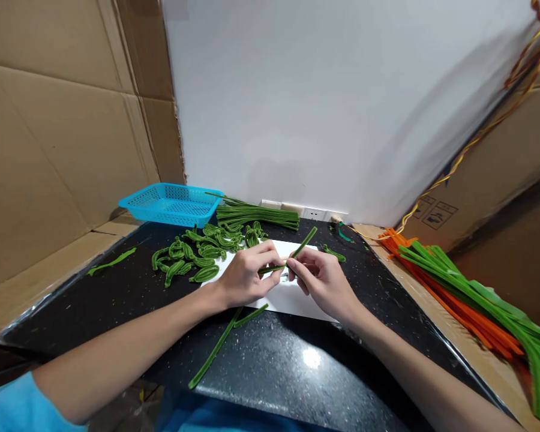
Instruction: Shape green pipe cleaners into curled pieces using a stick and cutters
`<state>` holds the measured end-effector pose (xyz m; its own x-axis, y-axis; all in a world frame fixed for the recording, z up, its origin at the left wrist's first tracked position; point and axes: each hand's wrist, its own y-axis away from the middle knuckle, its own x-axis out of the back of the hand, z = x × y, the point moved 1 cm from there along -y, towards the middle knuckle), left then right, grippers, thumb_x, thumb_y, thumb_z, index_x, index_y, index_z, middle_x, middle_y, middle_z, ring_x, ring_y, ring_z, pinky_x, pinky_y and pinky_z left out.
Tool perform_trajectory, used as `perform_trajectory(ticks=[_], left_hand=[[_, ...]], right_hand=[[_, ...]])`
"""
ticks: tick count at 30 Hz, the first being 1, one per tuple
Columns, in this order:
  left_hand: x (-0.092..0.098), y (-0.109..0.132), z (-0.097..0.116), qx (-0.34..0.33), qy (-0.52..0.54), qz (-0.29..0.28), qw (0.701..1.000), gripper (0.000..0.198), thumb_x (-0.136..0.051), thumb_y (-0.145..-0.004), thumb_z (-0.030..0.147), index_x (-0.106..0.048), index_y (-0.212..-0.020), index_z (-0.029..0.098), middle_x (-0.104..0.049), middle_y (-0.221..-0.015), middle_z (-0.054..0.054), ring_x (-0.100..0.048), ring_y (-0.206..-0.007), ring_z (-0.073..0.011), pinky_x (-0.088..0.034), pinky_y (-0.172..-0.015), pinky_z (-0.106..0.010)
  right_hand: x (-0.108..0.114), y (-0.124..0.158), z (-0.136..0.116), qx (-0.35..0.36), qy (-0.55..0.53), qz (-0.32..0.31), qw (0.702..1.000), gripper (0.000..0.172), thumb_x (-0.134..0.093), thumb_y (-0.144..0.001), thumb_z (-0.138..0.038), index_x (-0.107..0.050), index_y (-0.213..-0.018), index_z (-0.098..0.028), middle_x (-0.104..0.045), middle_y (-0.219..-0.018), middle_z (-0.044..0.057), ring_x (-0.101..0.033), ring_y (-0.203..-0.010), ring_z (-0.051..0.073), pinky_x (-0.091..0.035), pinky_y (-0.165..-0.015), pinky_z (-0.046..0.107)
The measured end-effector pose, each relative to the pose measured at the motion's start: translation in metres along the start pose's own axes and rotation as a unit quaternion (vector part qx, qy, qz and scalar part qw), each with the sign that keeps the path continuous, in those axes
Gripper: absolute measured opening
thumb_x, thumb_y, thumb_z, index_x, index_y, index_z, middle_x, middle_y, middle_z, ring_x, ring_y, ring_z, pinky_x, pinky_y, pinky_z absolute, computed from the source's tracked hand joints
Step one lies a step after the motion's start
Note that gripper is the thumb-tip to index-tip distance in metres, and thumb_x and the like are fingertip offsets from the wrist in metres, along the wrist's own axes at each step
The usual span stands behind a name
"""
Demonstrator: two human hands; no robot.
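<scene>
Watching over the head camera, I have both bare hands above a flat, smooth white sheet of paper (310,303), my landmark here. The left hand (251,273), its fingers curled, and the right hand (324,279), thumb pressed against fingers, pinch a thin, fuzzy dark-green strip (305,241) between them; it is over the sheet, one straight end slanting up past the right thumb. Just left of the sheet, and partly over its edge, I see a heap of velvety green looped pieces (204,274), bent into narrow ovals like leaves. Beyond the sheet lies a bundle of straight green stems (261,217), packed parallel, and farther left of it a shallow blue plastic basket (139,207) with perforated, latticed sides. On the near side of the sheet, two loose fuzzy green strips (216,351) lie on the glossy, speckled black countertop (364,384). A small green looped piece (335,254) rests just off its far right corner. Well to the right of the sheet, long orange strips (459,315) and brighter green strips (468,276) overlap on plain brown cardboard (423,288).
</scene>
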<state>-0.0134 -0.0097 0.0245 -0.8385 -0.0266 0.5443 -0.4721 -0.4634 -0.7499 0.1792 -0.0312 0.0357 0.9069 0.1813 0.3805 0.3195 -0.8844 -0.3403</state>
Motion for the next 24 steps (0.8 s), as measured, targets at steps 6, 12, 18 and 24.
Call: perform_trajectory(ticks=[6,12,18,24], left_hand=[[0.01,-0.001,-0.008,-0.182,-0.217,-0.082,0.956,0.023,-0.048,-0.096,0.013,-0.07,-0.094,0.016,-0.072,-0.093,-0.005,-0.057,-0.06,-0.0091,-0.036,-0.05,-0.023],[0.004,-0.005,-0.008,0.102,0.037,-0.049,0.993,0.017,-0.064,-0.091,0.025,-0.07,-0.105,0.018,-0.069,-0.1,-0.006,-0.061,-0.071,-0.0116,-0.046,-0.06,-0.023],[-0.004,-0.008,-0.002,0.293,0.412,-0.118,0.854,0.033,-0.074,-0.084,0.041,-0.068,-0.099,0.013,-0.06,-0.083,-0.002,-0.044,-0.048,-0.004,-0.03,-0.041,-0.019],[-0.006,-0.008,0.004,0.338,0.488,-0.078,0.801,0.027,-0.076,-0.083,0.037,-0.065,-0.091,0.014,-0.05,-0.065,0.005,-0.038,-0.044,-0.0035,-0.022,-0.038,-0.017]], right_hand=[[0.0,-0.005,0.006,-0.139,-0.184,-0.072,0.97,0.044,-0.068,-0.088,-0.056,-0.054,-0.073,-0.017,-0.049,-0.062,-0.005,-0.03,-0.044,0.004,-0.018,-0.042,0.02],[0.006,-0.003,0.005,0.033,0.072,0.03,0.996,0.031,-0.058,-0.098,-0.043,-0.055,-0.078,-0.019,-0.053,-0.063,-0.002,-0.044,-0.053,0.01,-0.032,-0.048,0.022],[0.01,0.006,0.006,0.286,0.335,0.104,0.892,0.01,-0.052,-0.101,-0.02,-0.06,-0.095,-0.019,-0.063,-0.07,0.0,-0.052,-0.054,0.01,-0.041,-0.055,0.023],[0.009,0.007,0.006,0.329,0.347,0.107,0.872,0.007,-0.054,-0.099,-0.014,-0.06,-0.099,-0.018,-0.066,-0.073,0.001,-0.054,-0.054,0.01,-0.041,-0.055,0.022]])
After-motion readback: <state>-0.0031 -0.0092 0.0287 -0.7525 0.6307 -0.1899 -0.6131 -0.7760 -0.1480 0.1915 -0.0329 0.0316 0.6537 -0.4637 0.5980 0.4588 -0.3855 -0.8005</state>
